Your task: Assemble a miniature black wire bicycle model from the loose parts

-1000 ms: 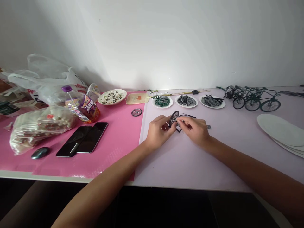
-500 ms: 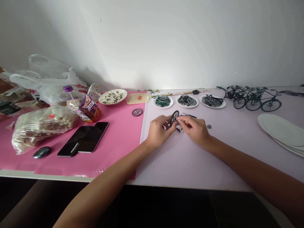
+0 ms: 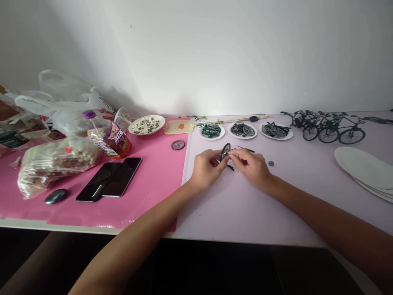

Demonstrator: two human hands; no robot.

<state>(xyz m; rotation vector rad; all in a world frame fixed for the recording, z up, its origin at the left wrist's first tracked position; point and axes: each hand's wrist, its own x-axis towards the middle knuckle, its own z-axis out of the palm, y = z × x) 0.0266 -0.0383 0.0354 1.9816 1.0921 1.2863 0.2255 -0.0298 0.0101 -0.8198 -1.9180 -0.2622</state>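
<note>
My left hand (image 3: 206, 169) is closed around a small black toy bicycle wheel (image 3: 225, 150), which stands upright between thumb and fingers. From the other side, the fingertips of my right hand (image 3: 252, 165) pinch at the wheel's hub; any small part between them is too tiny to make out. Below the hands a short black piece (image 3: 230, 167) lies on the table. Behind my right hand rests a thin dark screwdriver-like tool (image 3: 246, 149). To the right lies a small grey disc (image 3: 271, 163), and on the pink sheet is a second black wheel (image 3: 178, 144).
Along the wall stand plates of green parts (image 3: 211, 137), black parts (image 3: 243, 137) and grey wheels (image 3: 276, 137). Assembled toy bicycles (image 3: 330, 128) and stacked white plates (image 3: 365, 168) are at right. Leftward are phones (image 3: 109, 180), a bottle (image 3: 107, 135), a mouse-like object (image 3: 56, 196) and bags (image 3: 58, 164).
Both hands stay in nearly the same place, with the wheel still held between them. The whole view has shifted very slightly.
</note>
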